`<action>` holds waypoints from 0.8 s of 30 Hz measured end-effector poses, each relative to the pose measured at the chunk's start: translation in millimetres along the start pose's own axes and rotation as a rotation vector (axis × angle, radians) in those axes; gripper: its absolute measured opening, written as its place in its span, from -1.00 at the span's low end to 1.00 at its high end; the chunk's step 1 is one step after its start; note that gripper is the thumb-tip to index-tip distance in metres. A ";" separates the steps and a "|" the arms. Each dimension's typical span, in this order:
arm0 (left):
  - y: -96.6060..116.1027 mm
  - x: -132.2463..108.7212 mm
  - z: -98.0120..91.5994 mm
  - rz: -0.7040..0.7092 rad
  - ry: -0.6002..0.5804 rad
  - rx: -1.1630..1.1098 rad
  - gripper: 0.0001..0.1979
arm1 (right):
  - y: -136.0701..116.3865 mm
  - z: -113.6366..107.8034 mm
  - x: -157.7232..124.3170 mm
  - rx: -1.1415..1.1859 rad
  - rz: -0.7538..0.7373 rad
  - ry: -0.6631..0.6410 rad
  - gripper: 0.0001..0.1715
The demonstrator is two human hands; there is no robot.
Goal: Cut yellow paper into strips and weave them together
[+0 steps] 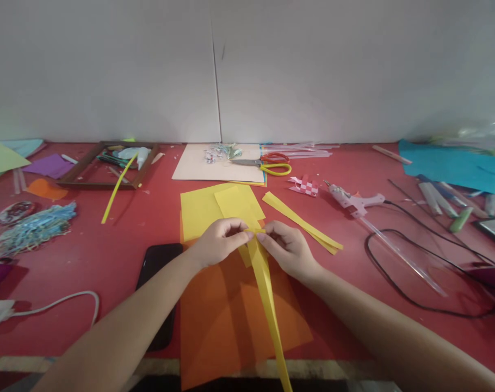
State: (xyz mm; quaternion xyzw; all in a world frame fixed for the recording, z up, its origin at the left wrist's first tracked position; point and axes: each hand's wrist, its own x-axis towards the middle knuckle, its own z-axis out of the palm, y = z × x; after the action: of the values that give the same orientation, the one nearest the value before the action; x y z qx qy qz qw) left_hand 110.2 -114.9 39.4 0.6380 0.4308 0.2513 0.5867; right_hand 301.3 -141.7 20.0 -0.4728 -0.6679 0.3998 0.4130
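Note:
Between my two hands is a long yellow paper strip (267, 299), its lower end hanging toward the table's front edge. My left hand (221, 242) pinches its top end between thumb and fingers. From the other side my right hand (290, 250) pinches the same end, the thumbs almost touching. Both hands are above yellow paper sheets (198, 207) and an orange paper sheet (223, 326). To the right of my right hand lie loose yellow strips (302, 220). The fingertips partly hide the fold at the strip's end.
Scissors (264, 162) rest on cream paper at the back. On the right are a pink woven paper piece (304, 186), a glue gun (353, 200) and its looping black cord. A black phone (161, 305) lies by my left forearm, a brown wooden frame (80, 177) farther left.

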 end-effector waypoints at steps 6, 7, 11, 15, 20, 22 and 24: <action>1.5 -2.9 2.1 0.002 -0.074 0.031 -0.65 | 0.8 0.4 0.0 0.072 0.018 0.014 -0.67; 1.4 -3.0 2.4 0.005 -0.072 0.046 -0.66 | 1.2 0.6 0.1 0.087 0.029 0.014 -0.66; -0.6 -1.9 1.9 0.023 -0.033 0.079 -0.66 | 3.3 1.1 0.8 0.172 0.080 -0.011 -0.66; -1.7 -0.9 0.1 0.035 -0.019 0.088 -0.65 | 5.3 1.2 0.9 0.220 0.087 -0.031 -0.66; -1.5 -0.3 -0.4 0.054 -0.012 0.078 -0.62 | 5.9 1.3 0.3 0.198 0.073 -0.007 -0.65; -1.8 0.1 0.0 0.040 -0.013 0.027 -0.60 | 4.7 1.3 0.4 0.181 0.061 0.007 -0.66; -2.4 0.5 0.4 0.017 -0.014 -0.041 -0.59 | 3.0 1.5 0.5 0.169 0.049 0.017 -0.68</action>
State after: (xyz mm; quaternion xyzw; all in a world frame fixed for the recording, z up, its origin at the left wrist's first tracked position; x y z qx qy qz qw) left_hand 110.2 -114.9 36.9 0.6313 0.4161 0.2606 0.6003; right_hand 300.7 -140.7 16.8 -0.4556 -0.6164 0.4607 0.4474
